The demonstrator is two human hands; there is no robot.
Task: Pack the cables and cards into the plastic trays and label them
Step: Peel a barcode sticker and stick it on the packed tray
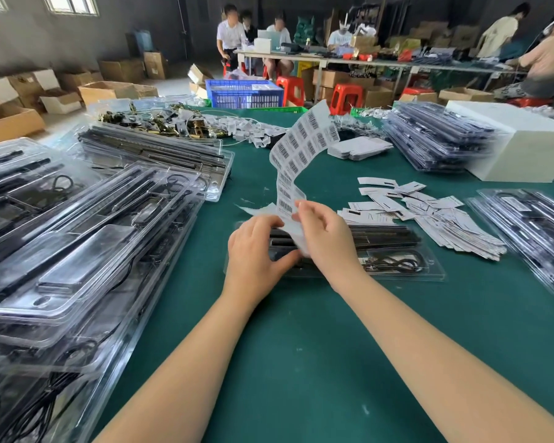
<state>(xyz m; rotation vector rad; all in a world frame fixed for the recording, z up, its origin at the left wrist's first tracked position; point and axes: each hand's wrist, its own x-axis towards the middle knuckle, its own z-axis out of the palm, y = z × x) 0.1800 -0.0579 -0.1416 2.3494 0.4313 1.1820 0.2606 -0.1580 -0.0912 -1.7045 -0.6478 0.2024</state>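
Observation:
A long strip of barcode labels (304,139) curls up from my hands over the green table (301,346). My left hand (256,251) pinches the lower end of the strip's backing. My right hand (327,238) grips the strip just beside it, thumb and fingers on a label at its bottom. Under both hands lies a clear plastic tray (397,251) holding black rods and a coiled black cable. To its right, white cards (429,215) are spread in a loose heap.
Stacks of filled clear trays (77,244) crowd the left side, and more (435,139) stand at the back right beside a white box (522,142). Another tray stack (531,225) sits at the right edge. Brass parts and tags (173,123) lie at the back. People work at far tables.

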